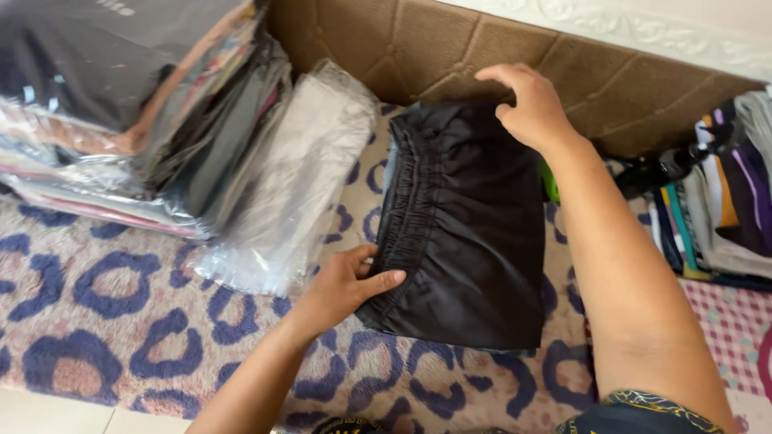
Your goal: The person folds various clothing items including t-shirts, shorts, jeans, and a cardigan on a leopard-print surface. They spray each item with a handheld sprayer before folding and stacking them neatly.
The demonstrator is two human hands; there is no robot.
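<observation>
A folded black fabric garment with a gathered elastic waistband (pixel 466 225) lies flat on a plush rug patterned with dark blue rings on pink and cream (pixel 104 313), near the middle of the view, its waistband edge running down its left side. The left hand (pixel 342 285) grips the lower left corner of the garment — thumb on top of the cloth, the other fingers curled at or under the waistband edge. The right hand (pixel 531 108) rests on the upper right corner, fingers bent and loosely spread, palm pressing down on the fabric; whether any finger hooks under the edge cannot be told.

Just left of the garment lies a clear plastic bag holding folded light grey cloth (pixel 297 177), tilted against a tall stack of plastic-wrapped folded clothes in dark and mixed colours (pixel 121 104) that fills the upper left. Behind the garment runs a brown quilted padded panel (pixel 515 56), with a white moulded ledge (pixel 643 24) above it. A small bright green object (pixel 550 183) peeks out from under the right forearm — too hidden to identify. At the far right sits a pile of striped folded clothes (pixel 724 201), and below it a pink checked cloth (pixel 732 321).
</observation>
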